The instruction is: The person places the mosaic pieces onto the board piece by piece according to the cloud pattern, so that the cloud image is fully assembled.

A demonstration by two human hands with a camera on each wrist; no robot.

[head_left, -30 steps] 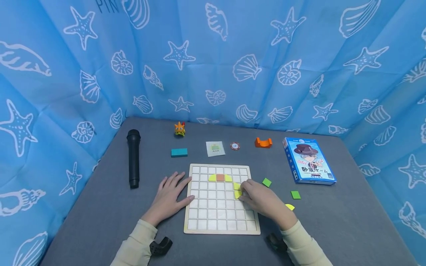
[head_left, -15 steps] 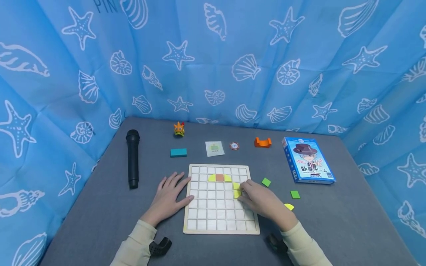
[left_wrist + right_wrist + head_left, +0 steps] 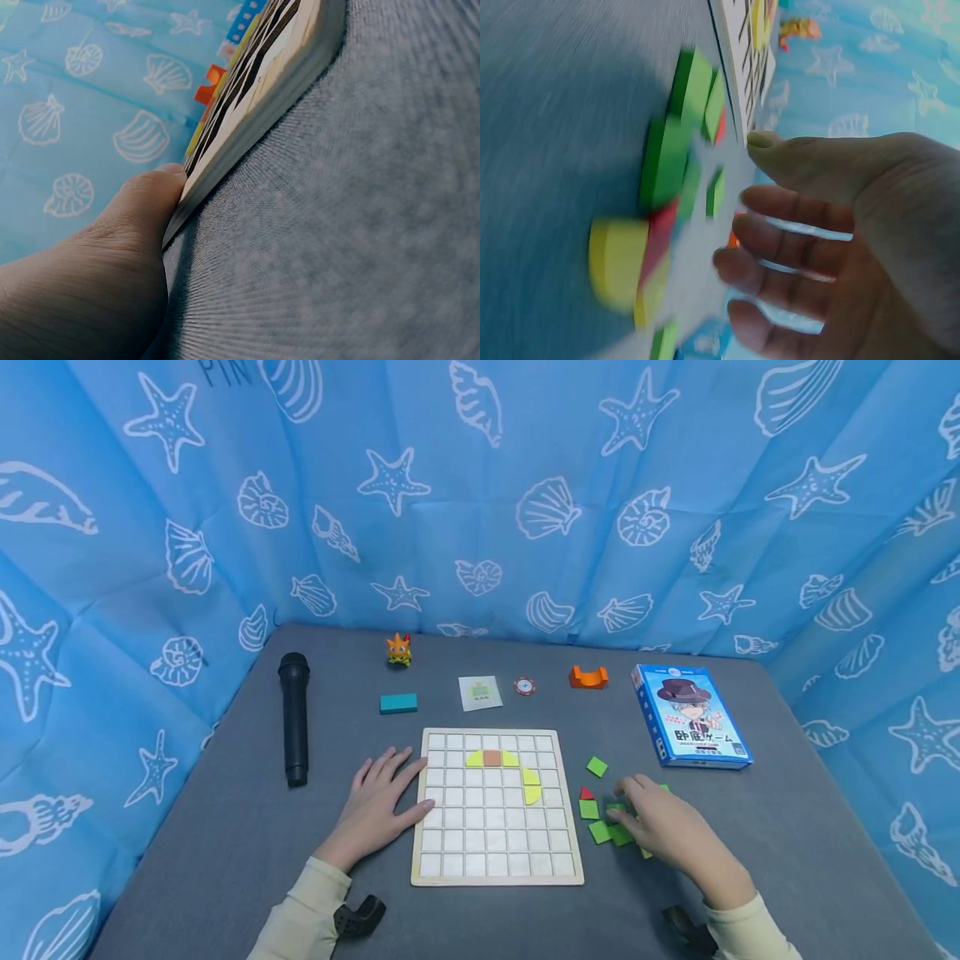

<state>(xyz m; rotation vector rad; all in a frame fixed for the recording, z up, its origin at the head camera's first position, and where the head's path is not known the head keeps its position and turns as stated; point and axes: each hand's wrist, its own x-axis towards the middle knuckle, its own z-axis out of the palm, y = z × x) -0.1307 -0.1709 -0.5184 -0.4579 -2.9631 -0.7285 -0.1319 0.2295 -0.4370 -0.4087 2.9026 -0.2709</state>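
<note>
Steadied the wooden grid board (image 3: 495, 881) at its left edge with the left hand (image 3: 378, 810), fingers flat and relaxed, thumb against the rim. Hung the right hand (image 3: 663, 831) over the heap of loose tiles (image 3: 600, 831), green, red and yellow, just right of the board, fingers loosely spread and gripping nothing. Looked like the picking step, with a yellow-and-orange arc (image 3: 531, 785) already seated in the far rows. Called next, probably, for pinching one tile clear of its neighbours and carrying it left to an empty cell.
</note>
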